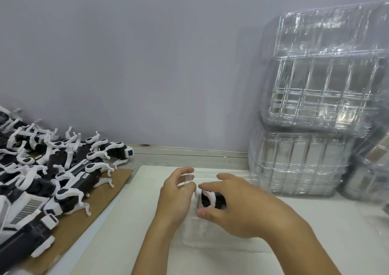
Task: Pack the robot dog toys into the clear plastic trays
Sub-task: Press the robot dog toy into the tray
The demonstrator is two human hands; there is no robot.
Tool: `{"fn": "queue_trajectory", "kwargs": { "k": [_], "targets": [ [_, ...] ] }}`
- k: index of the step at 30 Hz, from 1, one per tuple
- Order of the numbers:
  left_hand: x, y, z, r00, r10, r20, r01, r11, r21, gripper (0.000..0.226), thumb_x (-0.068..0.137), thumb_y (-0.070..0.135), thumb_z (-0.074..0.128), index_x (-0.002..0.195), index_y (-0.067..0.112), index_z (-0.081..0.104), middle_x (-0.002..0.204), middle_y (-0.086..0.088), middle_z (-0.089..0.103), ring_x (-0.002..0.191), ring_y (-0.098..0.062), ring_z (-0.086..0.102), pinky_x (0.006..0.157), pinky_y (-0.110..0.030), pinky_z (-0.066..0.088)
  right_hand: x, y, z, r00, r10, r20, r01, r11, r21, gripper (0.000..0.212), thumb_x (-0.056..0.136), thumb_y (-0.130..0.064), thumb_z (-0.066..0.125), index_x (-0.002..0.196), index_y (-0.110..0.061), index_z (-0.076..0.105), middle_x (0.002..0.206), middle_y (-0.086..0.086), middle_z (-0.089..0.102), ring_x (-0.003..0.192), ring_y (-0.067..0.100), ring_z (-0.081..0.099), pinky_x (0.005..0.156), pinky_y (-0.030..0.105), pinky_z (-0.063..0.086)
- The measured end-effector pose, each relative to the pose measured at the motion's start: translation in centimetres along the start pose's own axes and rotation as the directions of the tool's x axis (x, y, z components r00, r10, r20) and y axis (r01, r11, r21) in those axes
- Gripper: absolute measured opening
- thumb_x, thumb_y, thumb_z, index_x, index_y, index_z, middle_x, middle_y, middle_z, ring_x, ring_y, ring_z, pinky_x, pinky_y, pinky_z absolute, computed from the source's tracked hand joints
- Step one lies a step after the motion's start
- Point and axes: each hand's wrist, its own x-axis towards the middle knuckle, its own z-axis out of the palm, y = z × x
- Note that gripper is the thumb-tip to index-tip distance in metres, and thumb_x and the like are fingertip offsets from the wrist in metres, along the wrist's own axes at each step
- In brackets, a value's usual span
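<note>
A black-and-white robot dog toy sits in a clear plastic tray on the white board in front of me. My right hand lies over the toy with its fingers curved round it, hiding most of it. My left hand holds the tray's left edge, fingers curled at the clear rim. Several more robot dog toys lie heaped on brown cardboard at the left.
Tall stacks of clear plastic trays stand at the right, against the grey wall. A white board covers the wooden table under my hands. The brown cardboard reaches the table's left front.
</note>
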Motion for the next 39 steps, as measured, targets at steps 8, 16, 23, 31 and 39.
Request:
{"fn": "queue_trajectory", "kwargs": {
  "k": [8,16,23,31,39],
  "targets": [
    [0.0,0.0,0.0,1.0,0.003,0.001,-0.003,1.0,0.002,0.039,0.088,0.005,0.052,0.106,0.037,0.065,0.112,0.014,0.065,0.099,0.008,0.058,0.075,-0.019,0.044,0.0,-0.2,0.3,0.999,0.024,0.031,-0.025,0.999,0.023,0.054,0.092,-0.063,0.05,0.14,-0.038,0.044,0.162,-0.007,0.019,0.151,0.012,0.011,0.117,0.048,0.021],
    [0.0,0.0,0.0,1.0,0.0,-0.006,0.0,1.0,0.008,0.04,0.088,0.003,0.051,0.109,0.036,0.064,0.113,0.013,0.065,0.101,0.006,0.058,0.077,-0.021,0.045,0.0,-0.8,0.7,0.997,0.053,0.058,-0.05,0.998,-0.044,0.056,0.095,-0.06,0.047,0.145,-0.037,0.038,0.162,-0.006,0.015,0.15,0.022,0.014,0.119,0.052,0.014],
    [0.0,0.0,0.0,1.0,-0.001,-0.008,0.001,1.0,0.018,0.04,0.088,0.004,0.052,0.109,0.036,0.064,0.111,0.016,0.064,0.092,0.013,0.058,0.07,-0.014,0.04,0.1,0.0,0.8,0.999,0.027,0.021,-0.027,1.0,0.008,0.044,0.098,-0.055,0.044,0.139,-0.042,0.043,0.132,-0.01,0.046,0.136,0.016,0.033,0.114,0.048,0.027],
    [-0.1,0.2,-0.1,1.0,-0.01,-0.006,0.01,1.0,0.017,0.039,0.088,0.005,0.053,0.107,0.037,0.065,0.113,0.014,0.065,0.096,0.008,0.059,0.074,-0.021,0.044,-0.1,0.9,0.1,0.999,-0.03,-0.026,0.032,0.998,0.053,0.031,0.099,-0.05,0.045,0.124,-0.037,0.057,0.116,-0.017,0.06,0.121,0.016,0.05,0.104,0.037,0.04],
    [0.0,0.5,-0.3,1.0,0.003,0.026,-0.005,0.996,0.088,0.028,0.092,0.016,0.057,0.11,0.038,0.06,0.115,0.014,0.062,0.095,0.005,0.058,0.066,-0.015,0.041,0.3,6.8,-0.3,0.867,0.224,-0.444,-0.048,0.926,0.374,0.024,0.094,-0.035,0.062,0.118,-0.037,0.059,0.111,-0.014,0.049,0.106,0.003,0.047,0.088,0.022,0.034]
  ]
}}
